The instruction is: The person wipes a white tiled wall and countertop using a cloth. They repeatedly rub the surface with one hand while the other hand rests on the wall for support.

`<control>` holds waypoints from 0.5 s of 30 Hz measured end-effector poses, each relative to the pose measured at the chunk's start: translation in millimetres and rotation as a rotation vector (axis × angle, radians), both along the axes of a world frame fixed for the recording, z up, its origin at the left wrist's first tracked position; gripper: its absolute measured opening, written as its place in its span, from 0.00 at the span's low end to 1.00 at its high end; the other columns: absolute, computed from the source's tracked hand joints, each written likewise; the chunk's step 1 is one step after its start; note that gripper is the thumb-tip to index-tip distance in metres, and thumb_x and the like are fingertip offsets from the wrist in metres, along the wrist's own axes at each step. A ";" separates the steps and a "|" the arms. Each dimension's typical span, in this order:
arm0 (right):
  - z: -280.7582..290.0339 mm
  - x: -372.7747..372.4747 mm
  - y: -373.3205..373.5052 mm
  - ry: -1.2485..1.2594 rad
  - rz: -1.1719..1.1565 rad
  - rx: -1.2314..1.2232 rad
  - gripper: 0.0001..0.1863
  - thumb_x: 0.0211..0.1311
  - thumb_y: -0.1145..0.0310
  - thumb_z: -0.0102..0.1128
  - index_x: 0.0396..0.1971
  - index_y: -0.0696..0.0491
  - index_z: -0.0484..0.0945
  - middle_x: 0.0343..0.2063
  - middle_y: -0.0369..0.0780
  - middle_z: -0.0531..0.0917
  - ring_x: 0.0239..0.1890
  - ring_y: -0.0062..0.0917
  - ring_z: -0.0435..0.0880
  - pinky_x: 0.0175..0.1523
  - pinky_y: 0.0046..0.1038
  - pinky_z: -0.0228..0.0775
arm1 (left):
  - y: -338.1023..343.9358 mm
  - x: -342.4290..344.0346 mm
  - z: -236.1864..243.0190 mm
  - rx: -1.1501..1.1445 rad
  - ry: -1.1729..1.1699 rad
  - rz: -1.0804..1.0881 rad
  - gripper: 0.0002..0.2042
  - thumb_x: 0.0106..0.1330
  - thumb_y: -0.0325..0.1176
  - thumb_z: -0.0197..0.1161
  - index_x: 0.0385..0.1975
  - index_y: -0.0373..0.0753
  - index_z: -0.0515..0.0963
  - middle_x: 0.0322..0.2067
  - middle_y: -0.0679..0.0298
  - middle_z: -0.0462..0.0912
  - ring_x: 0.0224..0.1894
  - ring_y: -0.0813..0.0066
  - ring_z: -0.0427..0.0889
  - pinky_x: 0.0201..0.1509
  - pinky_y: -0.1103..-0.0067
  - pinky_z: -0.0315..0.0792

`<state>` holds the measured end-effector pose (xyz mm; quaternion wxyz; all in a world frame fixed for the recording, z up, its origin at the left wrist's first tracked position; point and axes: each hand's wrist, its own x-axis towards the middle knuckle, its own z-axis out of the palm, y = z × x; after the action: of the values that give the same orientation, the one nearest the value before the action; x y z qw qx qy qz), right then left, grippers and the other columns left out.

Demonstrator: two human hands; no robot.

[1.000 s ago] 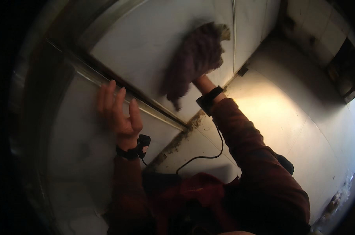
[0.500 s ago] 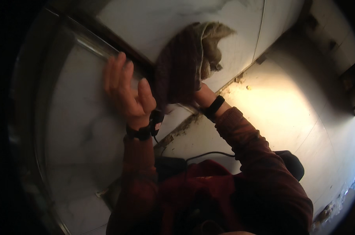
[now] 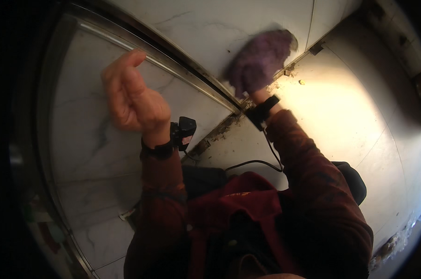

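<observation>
While the left hand (image 3: 136,97), its fingers loosely half-curled, is poised near the metal rail (image 3: 187,81), the blurred purple cloth (image 3: 261,58) covers the right hand (image 3: 259,95) before the marbled panel (image 3: 196,28), hiding the fingers, so that their grip cannot be told.

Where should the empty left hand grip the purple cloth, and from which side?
Probably the left edge of the purple cloth, coming from the left. That edge juts out past the right hand, which is mostly hidden by the cloth, its forearm entering from the lower right. The left hand is on that side. Blur hides the exact folds.
</observation>
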<state>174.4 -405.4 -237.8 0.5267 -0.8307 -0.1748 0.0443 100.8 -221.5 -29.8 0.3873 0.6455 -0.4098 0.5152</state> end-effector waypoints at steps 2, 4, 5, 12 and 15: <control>-1.6 -25.7 79.9 -0.748 -0.695 0.100 0.26 0.67 0.60 0.42 0.62 0.55 0.62 0.64 0.48 0.61 0.65 0.37 0.58 0.71 0.31 0.44 | -1.5 -2.0 6.3 -0.017 -0.053 -0.039 0.08 0.67 0.23 0.50 0.34 0.27 0.77 0.32 0.56 0.80 0.32 0.71 0.77 0.36 0.79 0.71; -20.8 -25.4 104.1 -0.749 -0.639 0.093 0.28 0.67 0.57 0.43 0.64 0.53 0.60 0.64 0.46 0.59 0.66 0.38 0.56 0.71 0.31 0.41 | -3.6 -4.4 6.2 -0.033 -0.057 -0.004 0.07 0.66 0.23 0.52 0.33 0.27 0.77 0.31 0.56 0.80 0.30 0.72 0.77 0.35 0.80 0.72; -34.2 -22.6 111.2 -0.731 -0.613 0.079 0.28 0.68 0.56 0.44 0.64 0.53 0.59 0.64 0.45 0.59 0.66 0.38 0.55 0.71 0.31 0.40 | -3.9 -5.7 3.3 -0.061 -0.037 -0.004 0.07 0.66 0.23 0.53 0.34 0.27 0.77 0.31 0.56 0.80 0.30 0.72 0.78 0.36 0.80 0.72; -35.3 32.2 18.0 -0.765 -0.641 0.052 0.20 0.65 0.59 0.49 0.53 0.53 0.68 0.48 0.40 0.71 0.54 0.32 0.67 0.63 0.27 0.57 | -5.3 7.2 -18.0 -0.040 0.166 0.136 0.05 0.64 0.20 0.56 0.36 0.30 0.78 0.33 0.59 0.81 0.33 0.73 0.79 0.37 0.82 0.73; -26.8 23.3 -0.6 -0.992 -0.892 0.033 0.16 0.56 0.63 0.55 0.44 0.53 0.76 0.42 0.42 0.77 0.48 0.35 0.73 0.55 0.32 0.64 | -1.3 10.4 -22.5 0.109 -0.057 0.216 0.06 0.63 0.24 0.58 0.38 0.32 0.78 0.35 0.60 0.81 0.37 0.68 0.78 0.41 0.78 0.72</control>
<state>197.7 -406.0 -264.6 0.3645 -0.7372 -0.0367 -0.5677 111.2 -222.8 -52.3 0.2820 0.6911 -0.3761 0.5490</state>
